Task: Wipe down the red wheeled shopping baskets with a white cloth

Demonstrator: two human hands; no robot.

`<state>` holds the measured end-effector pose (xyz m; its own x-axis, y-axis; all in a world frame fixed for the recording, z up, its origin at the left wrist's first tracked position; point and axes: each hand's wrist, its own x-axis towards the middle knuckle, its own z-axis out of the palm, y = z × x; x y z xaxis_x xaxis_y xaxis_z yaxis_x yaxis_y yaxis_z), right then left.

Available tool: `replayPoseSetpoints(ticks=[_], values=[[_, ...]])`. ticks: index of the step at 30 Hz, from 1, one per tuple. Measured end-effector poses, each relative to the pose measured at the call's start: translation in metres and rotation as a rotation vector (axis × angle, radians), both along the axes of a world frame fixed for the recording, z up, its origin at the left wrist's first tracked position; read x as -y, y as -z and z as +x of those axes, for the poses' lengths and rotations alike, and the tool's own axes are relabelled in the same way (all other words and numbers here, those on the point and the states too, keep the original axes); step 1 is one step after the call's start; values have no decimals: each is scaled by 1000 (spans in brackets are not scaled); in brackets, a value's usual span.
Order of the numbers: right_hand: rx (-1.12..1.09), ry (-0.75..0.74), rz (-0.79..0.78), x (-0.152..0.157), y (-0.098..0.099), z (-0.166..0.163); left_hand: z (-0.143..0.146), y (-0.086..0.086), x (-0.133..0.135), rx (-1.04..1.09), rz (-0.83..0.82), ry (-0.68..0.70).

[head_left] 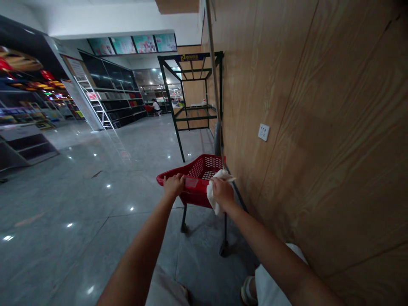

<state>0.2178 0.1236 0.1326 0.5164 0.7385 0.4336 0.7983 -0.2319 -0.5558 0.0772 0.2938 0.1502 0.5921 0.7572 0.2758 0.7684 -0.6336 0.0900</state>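
Observation:
A red plastic shopping cart point(195, 198) with a perforated basket stands in front of me, close to the wood-panelled wall. Wrapped over the left part of its handle is my left hand point(174, 185), fingers closed on the red rim. My right hand point(222, 192) grips a white cloth point(211, 199) against the handle's right end, and the cloth bunches around the fingers. Thin dark legs with casters hold the cart up. Part of the basket's inside shows its white-looking grid floor; the rest is hidden by the handle.
Along the right runs the wood-panelled wall point(293, 127) with a white socket point(263, 132). A long pole point(214, 63) leans beside it. Beyond the cart stands a dark metal rack point(178, 136). A ladder point(101, 108) rests by shelving; a person point(156, 107) crouches far back.

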Motion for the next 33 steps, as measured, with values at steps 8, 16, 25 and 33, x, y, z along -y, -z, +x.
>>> replayPoseSetpoints(ticks=[8,16,25,33], values=[[113,-38,-69,-40,-15,-23,9,-2,19,-13,23,-50],[298,103,-289,10,-3,53,-16,-17,11,-245,-159,177],[292,29,-153,-36,-7,16,22,6,72,-94,22,-33],[353,-125,-179,-2,-8,82,23,11,77,-14,55,-28]])
